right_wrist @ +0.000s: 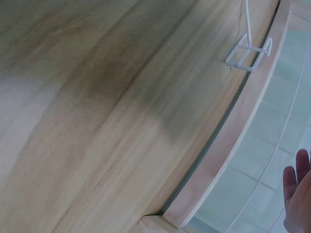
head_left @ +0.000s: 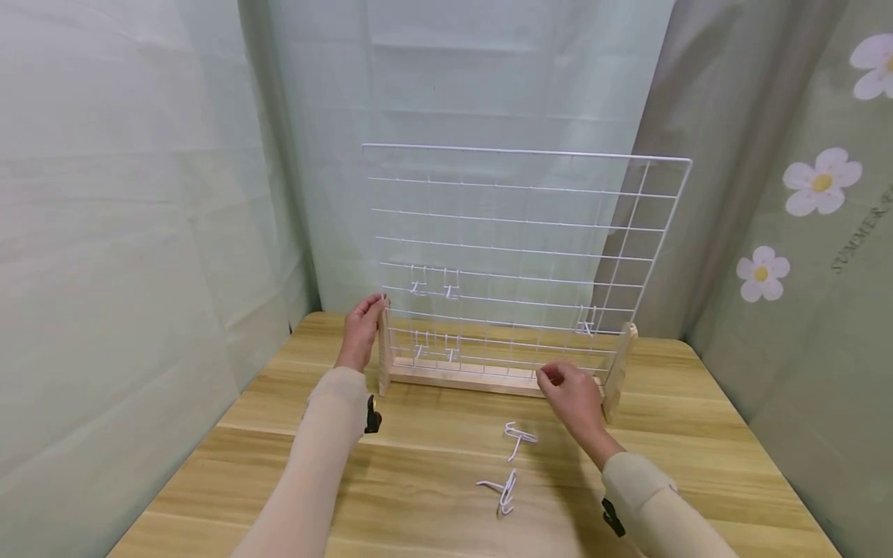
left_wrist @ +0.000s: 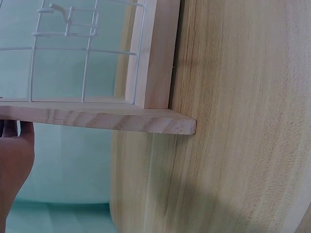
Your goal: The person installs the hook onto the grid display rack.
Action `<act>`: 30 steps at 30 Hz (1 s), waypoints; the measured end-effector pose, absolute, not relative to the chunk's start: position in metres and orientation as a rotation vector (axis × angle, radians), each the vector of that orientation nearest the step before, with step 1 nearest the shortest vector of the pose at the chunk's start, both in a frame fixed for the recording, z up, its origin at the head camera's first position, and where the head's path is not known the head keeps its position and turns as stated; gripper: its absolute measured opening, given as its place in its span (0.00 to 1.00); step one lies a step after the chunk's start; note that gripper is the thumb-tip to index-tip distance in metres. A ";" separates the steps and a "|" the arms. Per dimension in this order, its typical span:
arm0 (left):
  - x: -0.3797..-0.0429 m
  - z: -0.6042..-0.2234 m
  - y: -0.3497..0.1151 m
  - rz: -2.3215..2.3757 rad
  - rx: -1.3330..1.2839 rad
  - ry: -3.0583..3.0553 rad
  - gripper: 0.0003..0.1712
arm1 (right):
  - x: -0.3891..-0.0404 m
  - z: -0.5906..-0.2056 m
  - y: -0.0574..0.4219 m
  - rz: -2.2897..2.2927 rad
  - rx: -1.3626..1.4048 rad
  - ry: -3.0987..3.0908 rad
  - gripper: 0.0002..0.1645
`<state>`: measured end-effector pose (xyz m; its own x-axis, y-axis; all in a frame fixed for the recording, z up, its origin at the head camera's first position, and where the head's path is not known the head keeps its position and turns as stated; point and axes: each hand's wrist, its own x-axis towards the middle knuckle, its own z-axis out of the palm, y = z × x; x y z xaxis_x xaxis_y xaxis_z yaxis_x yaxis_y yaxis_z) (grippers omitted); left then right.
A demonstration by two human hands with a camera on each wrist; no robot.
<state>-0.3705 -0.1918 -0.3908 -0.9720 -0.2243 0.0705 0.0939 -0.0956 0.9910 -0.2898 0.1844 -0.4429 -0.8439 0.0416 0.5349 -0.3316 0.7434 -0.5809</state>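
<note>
A white wire grid panel [head_left: 516, 225] stands upright in a wooden stand [head_left: 474, 380]. My left hand [head_left: 361, 329] grips the upper end of the stand's left side post [left_wrist: 121, 121]; some fingertips are hidden behind it in the left wrist view. Low in front of the grid's right part, my right hand [head_left: 575, 395] has its fingers loosely bent, with nothing visible between them. Just below it, a white wire hook [head_left: 519, 438] lies on the table. A second loose hook [head_left: 505, 492] lies closer to me.
Several white hooks hang on the lower grid: an upper-left pair [head_left: 434, 288], a lower-left pair [head_left: 436, 350] and one at the right [head_left: 586, 325]. Everything stands on a wood-grain table [head_left: 418, 480]. Pale curtains [head_left: 174, 194] surround it.
</note>
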 end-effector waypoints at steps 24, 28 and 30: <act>-0.371 -0.393 -0.192 -2.183 0.137 -1.930 0.28 | -0.259 -0.481 0.184 1.293 0.974 -2.629 0.05; -0.371 -0.392 -0.192 -2.190 0.133 -1.931 0.28 | -0.253 -0.487 0.184 1.313 1.052 -2.633 0.05; -0.372 -0.392 -0.192 -2.186 0.137 -1.931 0.27 | -0.251 -0.489 0.185 1.329 1.088 -2.623 0.06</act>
<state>-0.3717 -0.1923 -0.3923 -0.9712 -0.2258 0.0757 0.1030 -0.1118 0.9884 -0.2508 0.1848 -0.4888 -0.7590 -0.5781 0.2996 -0.5835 0.3997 -0.7070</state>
